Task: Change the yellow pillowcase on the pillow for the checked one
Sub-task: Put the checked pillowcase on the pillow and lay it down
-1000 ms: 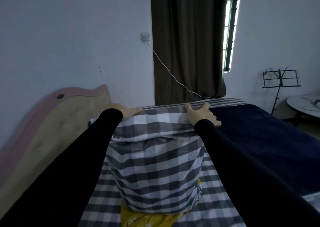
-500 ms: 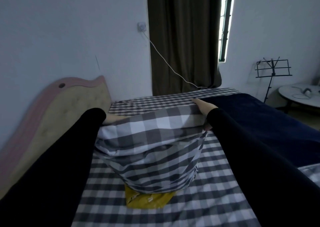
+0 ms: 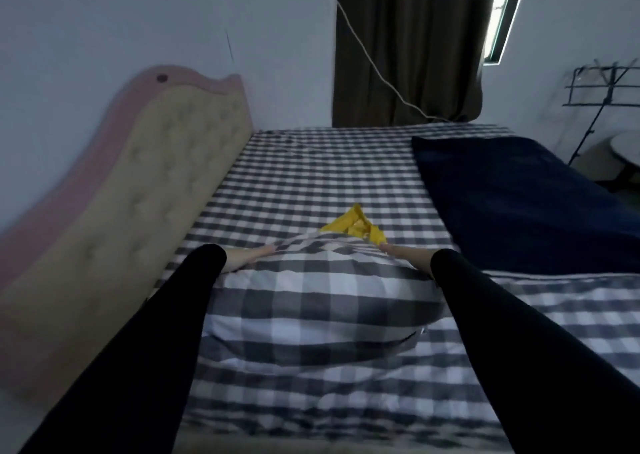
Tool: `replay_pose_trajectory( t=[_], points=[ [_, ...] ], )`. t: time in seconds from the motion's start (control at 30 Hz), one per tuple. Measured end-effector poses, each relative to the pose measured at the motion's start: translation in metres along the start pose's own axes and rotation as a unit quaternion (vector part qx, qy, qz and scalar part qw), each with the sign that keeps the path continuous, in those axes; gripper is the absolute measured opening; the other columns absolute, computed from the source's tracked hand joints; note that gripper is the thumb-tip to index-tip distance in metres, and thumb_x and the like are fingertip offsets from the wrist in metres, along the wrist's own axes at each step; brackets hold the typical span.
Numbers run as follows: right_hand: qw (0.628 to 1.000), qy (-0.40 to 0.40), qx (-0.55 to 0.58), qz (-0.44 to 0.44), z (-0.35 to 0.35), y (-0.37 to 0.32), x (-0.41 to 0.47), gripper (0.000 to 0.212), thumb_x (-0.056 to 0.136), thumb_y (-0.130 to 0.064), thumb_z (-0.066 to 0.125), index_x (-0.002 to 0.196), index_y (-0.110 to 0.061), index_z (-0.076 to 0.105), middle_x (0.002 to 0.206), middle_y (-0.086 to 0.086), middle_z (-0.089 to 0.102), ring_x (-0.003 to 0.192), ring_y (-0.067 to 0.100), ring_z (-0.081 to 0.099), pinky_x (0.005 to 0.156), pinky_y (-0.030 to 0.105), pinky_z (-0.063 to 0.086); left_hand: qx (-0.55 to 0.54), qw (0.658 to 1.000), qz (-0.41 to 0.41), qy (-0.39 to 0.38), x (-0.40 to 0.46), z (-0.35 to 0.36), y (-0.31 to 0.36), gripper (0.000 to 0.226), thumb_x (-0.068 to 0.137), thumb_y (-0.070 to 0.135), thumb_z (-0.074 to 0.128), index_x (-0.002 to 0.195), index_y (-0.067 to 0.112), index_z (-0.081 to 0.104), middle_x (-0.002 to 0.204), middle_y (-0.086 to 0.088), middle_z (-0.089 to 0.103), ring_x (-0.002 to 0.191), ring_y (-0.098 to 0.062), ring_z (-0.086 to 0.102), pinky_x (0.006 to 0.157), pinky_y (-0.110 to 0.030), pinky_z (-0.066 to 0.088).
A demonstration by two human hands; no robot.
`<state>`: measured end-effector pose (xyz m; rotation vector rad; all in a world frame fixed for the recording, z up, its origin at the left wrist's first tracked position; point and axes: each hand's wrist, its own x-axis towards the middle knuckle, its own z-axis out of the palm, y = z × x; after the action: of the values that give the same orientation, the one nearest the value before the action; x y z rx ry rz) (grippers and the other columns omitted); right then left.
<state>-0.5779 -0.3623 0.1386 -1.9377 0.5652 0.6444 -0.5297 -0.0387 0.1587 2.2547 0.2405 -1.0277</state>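
The pillow in its grey-and-white checked pillowcase [image 3: 311,297] lies flat on the bed, its open end with a zip toward me. My left hand [image 3: 246,258] rests on its far left corner and my right hand [image 3: 407,258] on its far right corner, fingers stretched out along the fabric. Black sleeves cover both arms. The crumpled yellow pillowcase [image 3: 356,226] lies on the sheet just beyond the pillow's far edge, close to my right fingertips.
The bed has a small-checked sheet [image 3: 311,176] and a navy blanket [image 3: 519,194] on its right half. A padded pink-and-beige headboard [image 3: 156,194] runs along the left. A dark curtain [image 3: 405,45], a white cable [image 3: 377,69], a music stand [image 3: 602,90] and a round table [image 3: 627,145] stand beyond.
The pillow stood upright in my hands over the yellow pillowcase; I have tipped it down flat toward me. The yellow pillowcase now shows beyond it.
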Motion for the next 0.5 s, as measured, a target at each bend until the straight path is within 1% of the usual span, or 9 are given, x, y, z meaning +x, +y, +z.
replay_pose_trajectory(
  t=[0.07, 0.13, 0.17, 0.23, 0.3, 0.37, 0.43, 0.47, 0.5],
  points=[
    [1.000, -0.009, -0.005, 0.011, 0.017, 0.023, -0.003, 0.096, 0.065, -0.081, 0.056, 0.139, -0.021, 0.046, 0.142, 0.008, 0.047, 0.113, 0.025, 0.051, 0.094, 0.032, 0.037, -0.029, 1.000, -0.003, -0.005, 0.002, 0.030, -0.026, 0.102, 0.066, 0.090, 0.040, 0.150, 0.034, 0.024, 0.150, -0.005, 0.039, 0.126, -0.026, 0.046, 0.099, -0.033, 0.035],
    [1.000, -0.019, 0.002, 0.024, 0.035, 0.041, -0.013, 0.095, 0.066, -0.078, 0.059, 0.134, -0.013, 0.050, 0.136, 0.005, 0.051, 0.114, 0.026, 0.054, 0.098, 0.031, 0.039, -0.050, 0.999, -0.006, 0.010, 0.006, 0.055, -0.048, 0.112, 0.057, 0.092, 0.047, 0.150, 0.035, 0.024, 0.148, -0.005, 0.042, 0.121, -0.024, 0.050, 0.100, -0.032, 0.037],
    [0.999, -0.014, 0.006, 0.030, 0.043, 0.048, -0.020, 0.089, 0.071, -0.074, 0.058, 0.132, -0.009, 0.049, 0.133, 0.004, 0.051, 0.118, 0.027, 0.053, 0.098, 0.030, 0.039, -0.081, 0.996, -0.006, 0.029, 0.007, 0.066, -0.057, 0.109, 0.060, 0.090, 0.050, 0.149, 0.032, 0.026, 0.146, -0.005, 0.044, 0.113, -0.021, 0.054, 0.097, -0.031, 0.039],
    [0.999, -0.005, 0.016, 0.034, 0.057, 0.065, -0.024, 0.076, 0.084, -0.060, 0.054, 0.139, -0.009, 0.043, 0.138, 0.011, 0.049, 0.125, 0.029, 0.049, 0.091, 0.025, 0.036, -0.162, 0.985, -0.003, 0.063, 0.006, 0.087, -0.070, 0.097, 0.070, 0.077, 0.056, 0.148, 0.023, 0.033, 0.142, -0.008, 0.049, 0.099, -0.019, 0.058, 0.089, -0.029, 0.042],
    [0.998, -0.005, 0.047, 0.032, 0.067, 0.083, -0.024, 0.075, 0.085, -0.053, 0.056, 0.144, -0.011, 0.037, 0.144, 0.012, 0.043, 0.129, 0.029, 0.045, 0.094, 0.025, 0.034, -0.224, 0.972, -0.005, 0.076, 0.006, 0.105, -0.084, 0.089, 0.077, 0.068, 0.058, 0.147, 0.018, 0.035, 0.142, -0.011, 0.048, 0.111, -0.024, 0.056, 0.092, -0.030, 0.042],
    [0.996, -0.009, 0.074, 0.041, 0.075, 0.099, -0.023, 0.088, 0.077, -0.061, 0.063, 0.144, -0.011, 0.035, 0.147, 0.011, 0.040, 0.131, 0.029, 0.042, 0.105, 0.031, 0.032, -0.273, 0.957, -0.015, 0.100, 0.006, 0.119, -0.100, 0.096, 0.071, 0.066, 0.067, 0.145, 0.014, 0.037, 0.142, -0.012, 0.048, 0.120, -0.028, 0.053, 0.098, -0.032, 0.042],
    [0.993, 0.022, 0.114, 0.032, 0.083, 0.118, -0.012, 0.118, 0.051, -0.075, 0.074, 0.143, -0.010, 0.039, 0.146, 0.012, 0.042, 0.127, 0.030, 0.046, 0.106, 0.036, 0.035, -0.309, 0.938, -0.033, 0.153, 0.007, 0.131, -0.115, 0.109, 0.057, 0.066, 0.079, 0.142, 0.010, 0.041, 0.138, -0.012, 0.052, 0.117, -0.029, 0.055, 0.097, -0.034, 0.044],
    [0.989, 0.047, 0.140, 0.034, 0.085, 0.123, -0.008, 0.131, 0.037, -0.076, 0.079, 0.142, -0.008, 0.040, 0.144, 0.013, 0.045, 0.124, 0.030, 0.049, 0.105, 0.037, 0.038, -0.324, 0.928, -0.030, 0.180, 0.006, 0.135, -0.119, 0.108, 0.056, 0.063, 0.081, 0.141, 0.008, 0.042, 0.137, -0.012, 0.053, 0.116, -0.029, 0.056, 0.095, -0.033, 0.044],
    [0.983, 0.067, 0.171, 0.022, 0.086, 0.125, -0.005, 0.136, 0.030, -0.073, 0.082, 0.141, -0.006, 0.040, 0.142, 0.014, 0.047, 0.122, 0.030, 0.051, 0.105, 0.038, 0.039, -0.341, 0.916, -0.019, 0.209, 0.005, 0.137, -0.120, 0.104, 0.058, 0.059, 0.083, 0.139, 0.006, 0.044, 0.136, -0.013, 0.054, 0.116, -0.029, 0.056, 0.094, -0.031, 0.043]
  ],
)
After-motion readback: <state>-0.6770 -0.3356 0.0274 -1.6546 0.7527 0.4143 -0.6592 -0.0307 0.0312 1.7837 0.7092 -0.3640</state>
